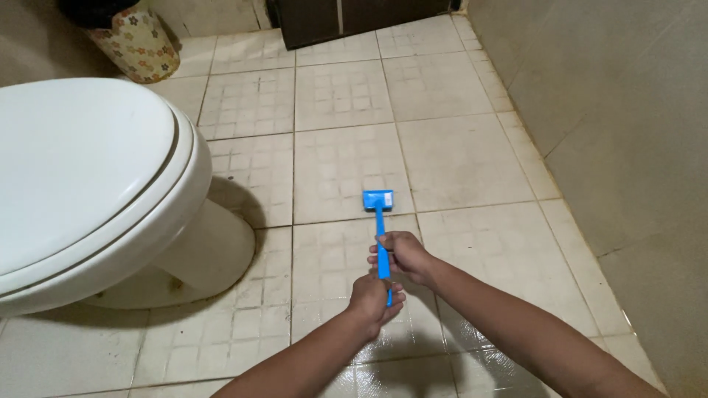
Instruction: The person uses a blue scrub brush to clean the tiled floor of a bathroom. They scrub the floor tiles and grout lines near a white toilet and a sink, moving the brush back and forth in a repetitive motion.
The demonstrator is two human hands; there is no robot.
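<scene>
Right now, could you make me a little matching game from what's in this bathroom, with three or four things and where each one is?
Things:
1. blue brush
2. toilet
3. flowered bin
4. right hand

Places:
A. far corner, behind the toilet
B. higher on the blue handle
C. head down on the tiled floor
D. left side, lid shut

Pairs: 1-C, 2-D, 3-A, 4-B. The left hand grips the handle's lower end.

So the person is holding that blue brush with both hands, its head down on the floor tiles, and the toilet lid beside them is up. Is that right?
Not quite. The head view shows the toilet lid closed, lying flat over the bowl. The rest holds: the left hand and right hand both grip the handle of the blue brush, with its head down on the floor tiles.
</scene>
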